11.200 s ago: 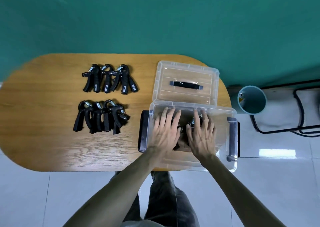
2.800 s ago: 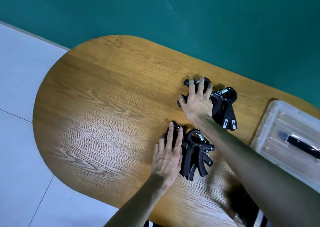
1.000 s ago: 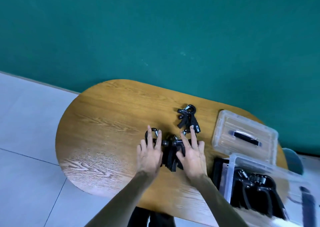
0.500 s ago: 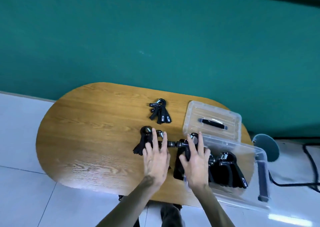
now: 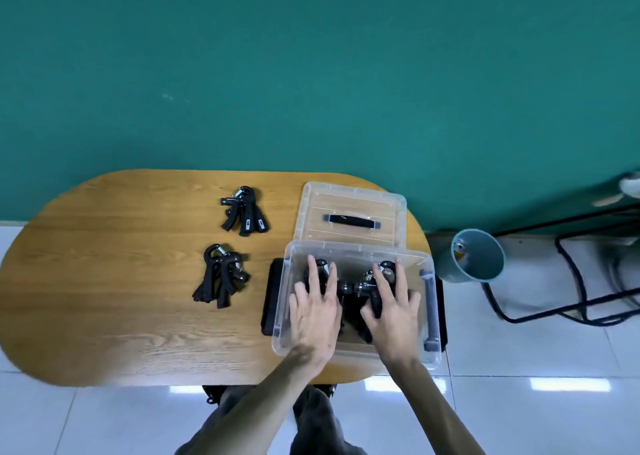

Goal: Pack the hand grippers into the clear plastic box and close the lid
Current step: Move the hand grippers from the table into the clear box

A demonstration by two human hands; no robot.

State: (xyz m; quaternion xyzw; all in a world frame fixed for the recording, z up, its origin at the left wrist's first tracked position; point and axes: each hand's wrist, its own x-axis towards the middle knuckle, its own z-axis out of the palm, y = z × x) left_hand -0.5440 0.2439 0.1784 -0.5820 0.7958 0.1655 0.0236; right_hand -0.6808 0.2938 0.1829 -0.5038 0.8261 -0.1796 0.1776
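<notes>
The clear plastic box (image 5: 360, 252) stands at the table's right end with black hand grippers (image 5: 358, 286) inside. Both my hands are down in it. My left hand (image 5: 317, 307) lies flat with straight fingers on the grippers at the left. My right hand (image 5: 393, 310) lies flat on those at the right. The clear lid (image 5: 349, 217) with a dark handle rests just behind the box. Two small piles of hand grippers stay on the table: a far pile (image 5: 244, 212) and a near pile (image 5: 221, 276).
The oval wooden table (image 5: 121, 316) spreads to the left. A black pad (image 5: 270, 302) lies under the box's left end. On the floor to the right stand a teal bin (image 5: 479, 255) and a black metal frame (image 5: 568, 281). A green wall runs behind.
Both hands have carried a batch of hand grippers from the table's middle rightward into the box and now press on them there. Fewer grippers lie on the table than earlier.
</notes>
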